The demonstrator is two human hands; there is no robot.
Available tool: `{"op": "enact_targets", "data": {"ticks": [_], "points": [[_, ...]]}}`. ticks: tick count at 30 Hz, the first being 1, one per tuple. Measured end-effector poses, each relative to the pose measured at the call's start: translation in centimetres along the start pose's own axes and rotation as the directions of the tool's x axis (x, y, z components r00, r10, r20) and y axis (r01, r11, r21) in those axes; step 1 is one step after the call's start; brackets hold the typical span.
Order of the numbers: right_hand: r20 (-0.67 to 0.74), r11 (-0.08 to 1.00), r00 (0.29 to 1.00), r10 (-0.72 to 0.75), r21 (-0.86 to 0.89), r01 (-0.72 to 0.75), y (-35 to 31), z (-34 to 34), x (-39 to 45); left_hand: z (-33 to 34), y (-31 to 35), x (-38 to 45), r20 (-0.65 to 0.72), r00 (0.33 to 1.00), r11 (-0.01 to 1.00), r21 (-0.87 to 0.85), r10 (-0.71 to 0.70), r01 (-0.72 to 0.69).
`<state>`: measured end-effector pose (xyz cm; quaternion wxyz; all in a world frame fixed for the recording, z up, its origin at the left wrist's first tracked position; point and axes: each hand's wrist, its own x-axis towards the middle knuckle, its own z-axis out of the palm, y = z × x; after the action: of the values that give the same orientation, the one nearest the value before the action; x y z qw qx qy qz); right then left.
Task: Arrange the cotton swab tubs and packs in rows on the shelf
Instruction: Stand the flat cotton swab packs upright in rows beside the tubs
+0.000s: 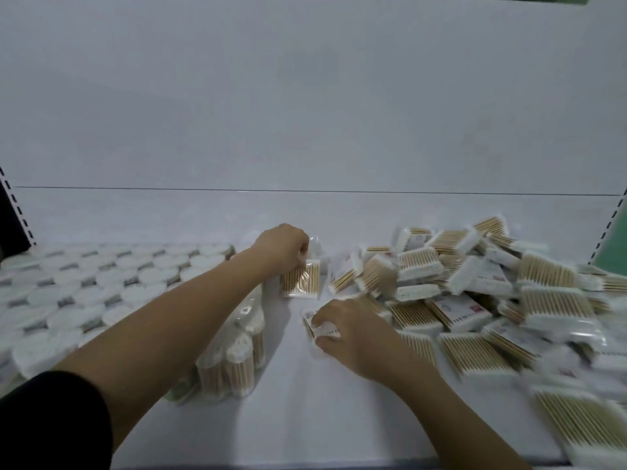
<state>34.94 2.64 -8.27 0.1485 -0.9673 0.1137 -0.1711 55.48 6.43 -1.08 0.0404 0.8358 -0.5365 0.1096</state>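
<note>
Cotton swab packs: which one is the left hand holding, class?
The pack standing alone mid-shelf, wooden sticks upright, pinched at its top by the left hand. The others lie heaped on the right, or under the right hand.

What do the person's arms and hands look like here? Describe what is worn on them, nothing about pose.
Both hands are bare: no gloves, rings, watch or bands show on the left hand or the right hand. The left arm has a black sleeve covering the upper arm to about the elbow, with the forearm uncovered below it. The right forearm is uncovered as far as the frame shows; any sleeve there is out of view.
</note>
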Motion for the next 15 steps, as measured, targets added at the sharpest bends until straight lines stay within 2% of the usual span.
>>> {"op": "enact_targets", "data": {"ticks": [5,8,10,12,15], "points": [[-0.091,0.984,0.991,0.098,0.157,-0.083,0.2,-3.0,0.9,-1.1,0.8,-0.9,-0.016,1.0,1.0,0.018,0.006,-0.006],[-0.125,0.974,0.976,0.178,0.162,-0.157,1.2,-5.7,0.8,-2.8,2.4,-2.4,-0.099,0.995,0.984,-0.178,0.0,-0.018],[-0.149,0.972,0.969,0.196,0.158,-0.172,2.0,-7.2,0.3,-3.7,4.0,-4.0,-0.136,0.991,0.932,-0.359,-0.005,-0.044],[-0.161,0.972,0.965,0.207,0.147,-0.184,2.9,-8.5,-0.6,-4.1,6.0,-6.0,-0.14,0.99,0.864,-0.5,-0.006,-0.065],[-0.164,0.972,0.963,0.216,0.127,-0.196,4.3,-9.9,-2.4,-3.5,9.3,-8.9,-0.115,0.993,0.791,-0.608,0.002,-0.072]]}}
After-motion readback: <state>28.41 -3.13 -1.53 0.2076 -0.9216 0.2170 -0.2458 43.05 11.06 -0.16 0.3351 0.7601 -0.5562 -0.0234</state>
